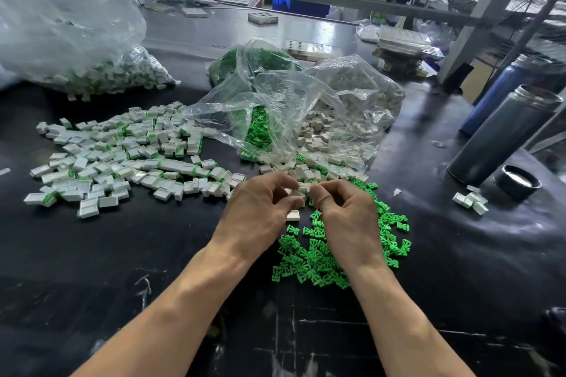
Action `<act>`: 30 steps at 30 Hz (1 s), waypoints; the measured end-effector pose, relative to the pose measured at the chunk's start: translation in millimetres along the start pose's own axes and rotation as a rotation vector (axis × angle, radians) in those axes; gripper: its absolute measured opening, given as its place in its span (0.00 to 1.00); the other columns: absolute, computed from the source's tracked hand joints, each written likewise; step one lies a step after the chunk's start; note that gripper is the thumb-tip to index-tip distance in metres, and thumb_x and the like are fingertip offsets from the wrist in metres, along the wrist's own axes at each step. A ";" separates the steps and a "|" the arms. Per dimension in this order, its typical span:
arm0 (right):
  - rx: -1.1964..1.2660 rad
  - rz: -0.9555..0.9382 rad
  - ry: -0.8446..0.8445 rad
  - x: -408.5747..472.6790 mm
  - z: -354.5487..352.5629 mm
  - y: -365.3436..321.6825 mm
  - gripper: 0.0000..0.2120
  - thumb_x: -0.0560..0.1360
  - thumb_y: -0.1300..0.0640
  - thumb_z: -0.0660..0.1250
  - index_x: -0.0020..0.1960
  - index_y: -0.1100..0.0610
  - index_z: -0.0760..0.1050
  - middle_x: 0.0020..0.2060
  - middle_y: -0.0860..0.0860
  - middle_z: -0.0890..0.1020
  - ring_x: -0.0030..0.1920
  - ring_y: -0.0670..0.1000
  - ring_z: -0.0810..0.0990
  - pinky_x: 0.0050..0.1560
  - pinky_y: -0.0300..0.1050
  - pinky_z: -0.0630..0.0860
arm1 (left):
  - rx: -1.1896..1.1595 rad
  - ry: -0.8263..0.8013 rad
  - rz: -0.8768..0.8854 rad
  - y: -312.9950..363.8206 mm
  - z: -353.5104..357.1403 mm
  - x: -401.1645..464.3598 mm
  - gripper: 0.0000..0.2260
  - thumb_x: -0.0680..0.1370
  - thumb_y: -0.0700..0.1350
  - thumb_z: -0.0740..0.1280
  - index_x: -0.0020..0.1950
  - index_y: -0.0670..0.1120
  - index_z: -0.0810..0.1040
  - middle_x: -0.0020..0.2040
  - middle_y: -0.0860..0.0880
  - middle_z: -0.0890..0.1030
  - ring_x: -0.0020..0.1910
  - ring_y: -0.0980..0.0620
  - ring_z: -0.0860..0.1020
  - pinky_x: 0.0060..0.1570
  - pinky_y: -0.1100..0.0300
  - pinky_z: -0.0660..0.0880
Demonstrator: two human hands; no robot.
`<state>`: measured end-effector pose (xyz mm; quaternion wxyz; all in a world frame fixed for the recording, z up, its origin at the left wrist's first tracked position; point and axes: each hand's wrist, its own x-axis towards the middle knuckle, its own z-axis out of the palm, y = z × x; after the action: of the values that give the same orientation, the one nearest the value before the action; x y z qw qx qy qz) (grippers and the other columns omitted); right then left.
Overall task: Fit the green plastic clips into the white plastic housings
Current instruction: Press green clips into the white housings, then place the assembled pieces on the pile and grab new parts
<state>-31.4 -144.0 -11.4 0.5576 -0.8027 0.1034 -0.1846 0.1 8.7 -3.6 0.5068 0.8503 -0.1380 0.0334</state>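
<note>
Black worktop, mid-front: left hand and right hand both pinch one white housing above loose green clips.

desk: dark, scuffed | on it: white housings, green clips, plastic bags, flask, lid

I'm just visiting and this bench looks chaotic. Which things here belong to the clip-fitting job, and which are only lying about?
Part of the job:
- loose green clips
- white housings spilling from the clear bag
- housing pinched between left hand and right hand
- finished pile
- bagged finished pieces

Lying about:
- two steel flasks
- black flask lid
- trays at the back
</note>
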 end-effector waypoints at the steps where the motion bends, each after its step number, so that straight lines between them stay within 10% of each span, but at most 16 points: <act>1: -0.010 0.001 -0.003 -0.2 0.1 0.9 0.06 0.80 0.51 0.72 0.44 0.49 0.83 0.38 0.41 0.85 0.40 0.41 0.82 0.39 0.31 0.75 | 0.072 0.025 -0.006 -0.8 -3.3 0.7 0.07 0.75 0.51 0.77 0.50 0.58 0.82 0.36 0.58 0.82 0.33 0.63 0.80 0.33 0.73 0.72; 9: -0.103 -0.023 -0.028 -1.6 1.9 4.0 0.07 0.80 0.50 0.72 0.42 0.47 0.82 0.33 0.39 0.82 0.35 0.38 0.79 0.34 0.29 0.70 | 0.589 0.298 -0.066 -17.2 -29.2 16.7 0.09 0.75 0.52 0.76 0.53 0.52 0.84 0.48 0.50 0.84 0.51 0.47 0.80 0.57 0.52 0.74; 19: -0.303 -0.070 -0.179 -5.8 2.4 -1.0 0.03 0.78 0.49 0.73 0.49 0.47 0.85 0.45 0.41 0.82 0.48 0.45 0.81 0.54 0.50 0.79 | 0.679 0.355 -0.171 -27.5 -38.5 22.6 0.05 0.77 0.51 0.74 0.52 0.54 0.86 0.50 0.47 0.82 0.54 0.44 0.78 0.57 0.48 0.72; 30: -0.701 -0.199 -0.278 -10.8 20.9 -10.8 0.11 0.79 0.43 0.71 0.60 0.43 0.84 0.53 0.43 0.75 0.57 0.48 0.77 0.59 0.45 0.72 | 0.623 0.369 -0.013 -24.4 -30.3 22.0 0.05 0.79 0.46 0.72 0.53 0.50 0.86 0.47 0.48 0.79 0.52 0.45 0.76 0.52 0.52 0.66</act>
<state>-33.1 -118.2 -9.8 0.2376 -0.9680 0.0052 -0.0806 30.3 41.6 -5.5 0.2398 0.9444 -0.0222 0.2237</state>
